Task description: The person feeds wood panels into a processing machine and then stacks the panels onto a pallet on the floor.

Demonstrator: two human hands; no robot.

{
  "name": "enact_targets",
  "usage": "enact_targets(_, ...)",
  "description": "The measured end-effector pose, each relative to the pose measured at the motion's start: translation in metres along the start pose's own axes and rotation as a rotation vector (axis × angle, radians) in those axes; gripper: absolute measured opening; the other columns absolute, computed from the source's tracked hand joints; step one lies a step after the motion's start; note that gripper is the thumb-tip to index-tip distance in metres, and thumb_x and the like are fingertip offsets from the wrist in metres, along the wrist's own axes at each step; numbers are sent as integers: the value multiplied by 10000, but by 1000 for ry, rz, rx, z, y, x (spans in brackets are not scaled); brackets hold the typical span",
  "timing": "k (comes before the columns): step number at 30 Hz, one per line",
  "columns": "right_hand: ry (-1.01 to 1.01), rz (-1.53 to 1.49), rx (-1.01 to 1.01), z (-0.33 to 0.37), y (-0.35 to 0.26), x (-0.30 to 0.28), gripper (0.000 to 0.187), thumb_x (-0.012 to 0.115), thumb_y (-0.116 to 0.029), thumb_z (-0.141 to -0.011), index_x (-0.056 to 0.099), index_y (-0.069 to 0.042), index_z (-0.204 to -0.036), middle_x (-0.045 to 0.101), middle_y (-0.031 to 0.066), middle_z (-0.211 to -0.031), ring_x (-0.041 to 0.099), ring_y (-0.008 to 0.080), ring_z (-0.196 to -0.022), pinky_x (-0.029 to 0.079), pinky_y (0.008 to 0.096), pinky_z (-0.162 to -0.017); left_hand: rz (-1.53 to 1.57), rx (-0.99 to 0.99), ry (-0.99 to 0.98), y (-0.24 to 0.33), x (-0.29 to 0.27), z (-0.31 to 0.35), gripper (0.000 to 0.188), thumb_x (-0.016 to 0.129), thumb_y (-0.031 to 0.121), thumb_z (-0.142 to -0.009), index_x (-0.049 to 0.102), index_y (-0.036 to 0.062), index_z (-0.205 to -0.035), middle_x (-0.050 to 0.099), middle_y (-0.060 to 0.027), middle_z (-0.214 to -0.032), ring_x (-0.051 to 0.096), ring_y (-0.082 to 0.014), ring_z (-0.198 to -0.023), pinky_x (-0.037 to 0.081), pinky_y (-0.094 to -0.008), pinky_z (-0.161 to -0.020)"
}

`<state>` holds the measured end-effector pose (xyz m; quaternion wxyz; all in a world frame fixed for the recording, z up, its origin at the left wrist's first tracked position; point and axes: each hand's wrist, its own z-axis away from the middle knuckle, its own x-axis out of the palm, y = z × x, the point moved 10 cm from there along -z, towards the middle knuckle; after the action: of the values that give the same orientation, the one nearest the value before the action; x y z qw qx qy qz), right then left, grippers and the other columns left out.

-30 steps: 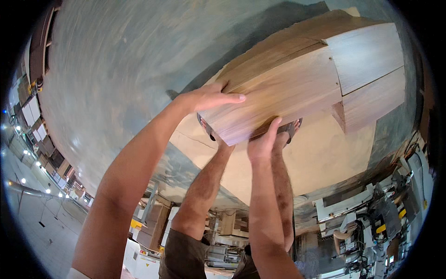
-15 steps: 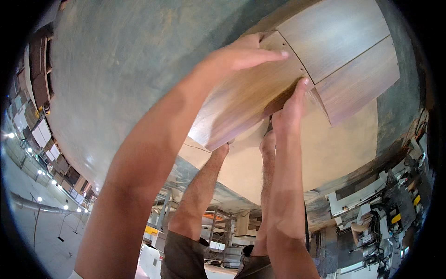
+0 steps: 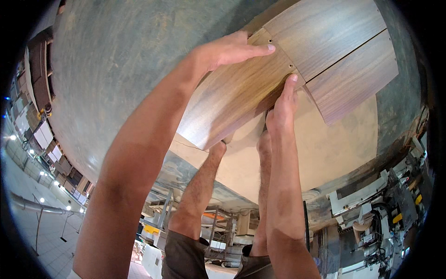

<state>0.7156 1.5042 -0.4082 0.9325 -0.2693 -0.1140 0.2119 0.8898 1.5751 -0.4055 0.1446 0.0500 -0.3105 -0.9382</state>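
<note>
A wood-grain panel [image 3: 227, 104] is held between my two hands, with two small holes near its right end. My left hand [image 3: 227, 50] grips its far edge, thumb flat on top beside one hole and fingers hidden past the edge. At the near edge, my right hand [image 3: 283, 107] has its thumb up by the corner, its other fingers mostly hidden beneath. The held panel's right end meets a larger wood-grain panel [image 3: 325, 35]. A narrower wood-grain panel [image 3: 355, 76] adjoins that one along a dark seam.
Under the panels lies a beige sheet [image 3: 344, 139] on a grey-green, stained floor [image 3: 116, 69]. My bare legs stand at the near side. Machinery with dark cables [image 3: 371, 223] is at the lower right; a metal rack [image 3: 218, 228] shows between my legs.
The held panel and both hands have shifted slightly left. The adjoining panels have moved a little with them. Both holes show more clearly now.
</note>
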Motion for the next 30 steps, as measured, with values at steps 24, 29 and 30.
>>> enact_targets(24, 145, 366, -264, 69, -121, -72, 452, 669, -233, -979, 599, 104, -1272, 684, 192, -1137, 656, 265, -1053, 509, 353, -936, 278, -29, 752, -11, -64, 109, 1046, 679, 641, -838, 280, 3, -1566, 259, -231, -1616, 266, -339, -1494, 217, -435, -1210)
enact_targets(29, 220, 1127, -868, 4, -313, -53, 532, 774, -329, -886, 666, 79, -1211, 701, 216, -1187, 675, 301, -1097, 515, 392, -964, 472, -199, 1287, -227, -49, 260, 898, 656, 485, -932, 247, 1, -1568, 263, -170, -1637, 293, -295, -1487, 226, -399, -1208)
enact_targets(30, 232, 1237, -965, -22, -348, -47, 624, 775, -391, -878, 627, 59, -1284, 699, 205, -1204, 661, 302, -1144, 503, 406, -994, 550, -265, 1243, -251, -23, 271, 884, 647, 484, -937, 255, 3, -1567, 283, -164, -1627, 308, -287, -1477, 231, -393, -1203)
